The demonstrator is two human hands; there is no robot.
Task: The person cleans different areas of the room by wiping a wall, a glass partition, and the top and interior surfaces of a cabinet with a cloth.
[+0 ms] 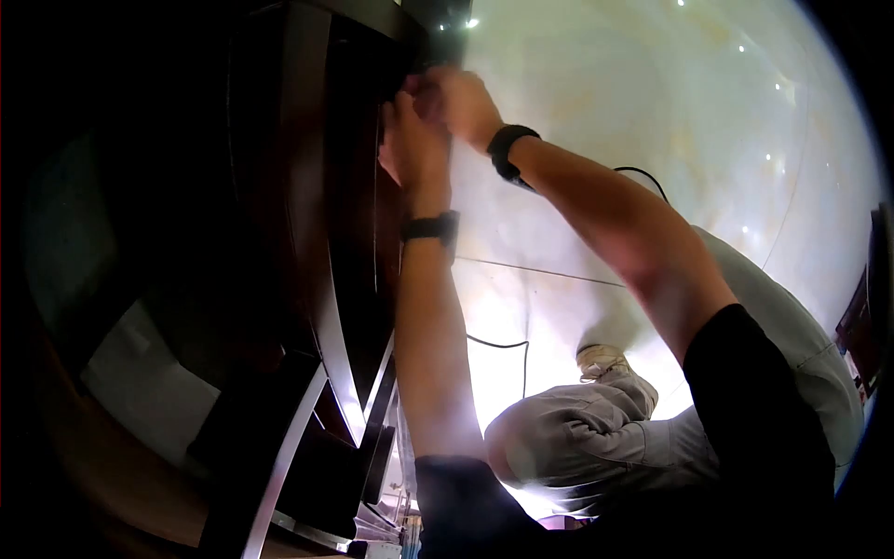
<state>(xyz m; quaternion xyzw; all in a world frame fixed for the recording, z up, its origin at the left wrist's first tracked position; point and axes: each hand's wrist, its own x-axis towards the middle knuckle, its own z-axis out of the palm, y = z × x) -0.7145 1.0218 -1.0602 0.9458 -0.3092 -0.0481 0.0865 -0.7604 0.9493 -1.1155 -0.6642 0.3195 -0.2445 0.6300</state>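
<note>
Both hands meet at the upper middle of the head view, close against the side of a dark cabinet-like piece of furniture. My left hand is closed, its fingers bent up toward the dark edge. Touching or nearly touching it, my right hand reaches in from the right with its fingers pinched together. Shadow and blur hide whatever lies between the fingertips. A black band circles each wrist: a dark wristband on the left and another band on the right.
Pale glossy tile floor spreads to the right, with a thin black cable across it. My bent knee and a shoe are below. Metal-edged dark panels stand at lower left; deep shadow covers the left side.
</note>
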